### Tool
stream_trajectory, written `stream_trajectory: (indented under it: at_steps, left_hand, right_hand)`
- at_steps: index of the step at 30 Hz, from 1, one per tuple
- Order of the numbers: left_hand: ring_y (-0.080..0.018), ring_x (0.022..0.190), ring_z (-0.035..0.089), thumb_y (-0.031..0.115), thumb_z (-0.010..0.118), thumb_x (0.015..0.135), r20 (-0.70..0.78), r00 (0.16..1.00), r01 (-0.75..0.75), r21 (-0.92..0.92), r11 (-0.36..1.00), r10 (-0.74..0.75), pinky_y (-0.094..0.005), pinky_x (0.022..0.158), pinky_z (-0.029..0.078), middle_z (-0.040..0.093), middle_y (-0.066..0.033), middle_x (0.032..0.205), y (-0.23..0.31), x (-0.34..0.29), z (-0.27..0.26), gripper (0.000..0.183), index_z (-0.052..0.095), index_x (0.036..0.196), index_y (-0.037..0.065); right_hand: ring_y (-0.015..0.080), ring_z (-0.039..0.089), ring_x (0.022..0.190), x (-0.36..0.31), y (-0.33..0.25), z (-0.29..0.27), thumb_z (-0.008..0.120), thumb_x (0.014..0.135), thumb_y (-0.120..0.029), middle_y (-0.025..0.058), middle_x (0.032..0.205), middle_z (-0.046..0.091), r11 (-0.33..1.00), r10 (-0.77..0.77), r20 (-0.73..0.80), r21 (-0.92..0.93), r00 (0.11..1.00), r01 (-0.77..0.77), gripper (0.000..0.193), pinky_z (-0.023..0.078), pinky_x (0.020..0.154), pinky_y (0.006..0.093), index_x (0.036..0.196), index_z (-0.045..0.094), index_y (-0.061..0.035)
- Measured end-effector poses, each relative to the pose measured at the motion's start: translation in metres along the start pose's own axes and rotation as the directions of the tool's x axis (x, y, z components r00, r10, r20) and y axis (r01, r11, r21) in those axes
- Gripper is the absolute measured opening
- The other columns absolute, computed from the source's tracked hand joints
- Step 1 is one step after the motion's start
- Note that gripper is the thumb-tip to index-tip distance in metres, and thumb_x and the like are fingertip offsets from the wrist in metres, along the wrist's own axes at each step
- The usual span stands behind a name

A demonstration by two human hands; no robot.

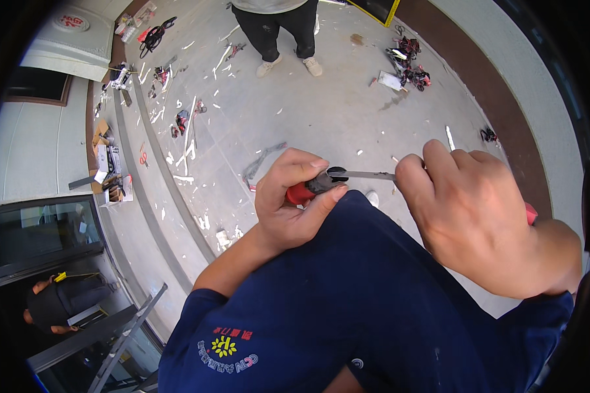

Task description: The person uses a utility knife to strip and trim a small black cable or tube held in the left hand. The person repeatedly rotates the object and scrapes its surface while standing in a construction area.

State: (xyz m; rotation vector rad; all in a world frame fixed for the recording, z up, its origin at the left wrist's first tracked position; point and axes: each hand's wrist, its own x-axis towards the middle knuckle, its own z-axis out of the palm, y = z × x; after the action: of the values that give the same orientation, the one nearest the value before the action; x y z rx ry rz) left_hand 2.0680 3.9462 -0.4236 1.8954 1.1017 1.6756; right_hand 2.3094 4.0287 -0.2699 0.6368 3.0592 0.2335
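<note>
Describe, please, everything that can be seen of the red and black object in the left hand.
The red and black object has a red body and a dark, rounded end, perhaps plastic. The left hand grips it with thumb and fingers, partly hiding it. Its dark end points toward the right hand; a thin grey strip spans between, but whether it is joined is unclear.

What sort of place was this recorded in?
Likely an entrance area during fitting or repair work: white scraps litter the grey floor, cardboard boxes sit near low steps, and dark-framed glass panels stand at one side.
</note>
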Motion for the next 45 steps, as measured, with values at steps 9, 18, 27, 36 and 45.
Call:
stream_trajectory:
  at_steps: [9, 18, 27, 36, 45]
  left_hand:
    - [-0.0181, 0.079, 0.069, -0.006, 0.09, 0.084, -0.064, 0.998, 0.014, 0.09, 0.996, -0.008, -0.029, 0.068, 0.054, 0.072, -0.0171, 0.103, 0.002, -0.004, 0.007, 0.045, 0.063, 0.119, 0.002]
    - [-0.0161, 0.074, 0.064, -0.008, 0.086, 0.084, -0.062, 0.992, -0.095, 0.192, 0.977, 0.109, -0.028, 0.062, 0.049, 0.067, -0.0131, 0.102, -0.004, 0.01, 0.002, 0.047, 0.062, 0.121, 0.008]
    - [-0.0151, 0.078, 0.054, -0.003, 0.083, 0.091, -0.029, 0.995, -0.098, -0.059, 0.993, 0.097, -0.0279, 0.065, 0.043, 0.06, -0.0111, 0.102, -0.006, 0.006, -0.006, 0.047, 0.05, 0.123, 0.008]
    - [-0.0158, 0.078, 0.054, 0.003, 0.078, 0.098, 0.041, 0.999, 0.012, -0.033, 0.999, -0.011, -0.0289, 0.067, 0.043, 0.061, -0.0103, 0.097, 0.004, 0.003, 0.005, 0.034, 0.052, 0.121, 0.004]
    - [-0.0125, 0.065, 0.052, 0.004, 0.079, 0.097, 0.027, 0.978, 0.206, -0.022, 0.978, -0.205, -0.0264, 0.058, 0.039, 0.062, -0.0056, 0.083, 0.02, -0.002, 0.01, 0.023, 0.062, 0.113, 0.002]
  right_hand:
    - [0.0181, 0.06, 0.066, -0.001, -0.018, -0.004, 0.066, 0.085, -0.015, 0.0059, 0.077, 0.052, 0.975, 0.078, 0.154, -0.218, 0.985, -0.043, 0.014, 0.046, 0.061, 0.0323, 0.09, 0.057, -0.0059]
    - [0.0229, 0.059, 0.063, -0.003, 0.014, -0.025, 0.068, 0.088, -0.01, 0.0065, 0.074, 0.05, 0.998, -0.048, 0.127, -0.024, 0.991, 0.052, 0.014, 0.046, 0.059, 0.0381, 0.086, 0.056, -0.0055]
    - [0.0316, 0.055, 0.059, -0.012, 0.023, -0.034, 0.078, 0.085, -0.002, 0.0128, 0.077, 0.05, 0.946, -0.059, 0.027, 0.322, 0.998, 0.047, 0.02, 0.043, 0.056, 0.0454, 0.097, 0.062, -0.0002]
    - [0.0257, 0.054, 0.06, -0.014, 0.014, -0.027, 0.079, 0.086, -0.008, 0.0101, 0.078, 0.048, 0.981, -0.107, -0.059, 0.153, 0.993, 0.115, 0.026, 0.043, 0.057, 0.0417, 0.105, 0.064, 0.0013]
    - [0.024, 0.054, 0.061, -0.018, 0.004, -0.034, 0.077, 0.09, -0.011, 0.0085, 0.078, 0.046, 0.994, -0.087, -0.049, 0.058, 0.995, 0.09, 0.023, 0.043, 0.059, 0.0401, 0.105, 0.063, -0.0003]
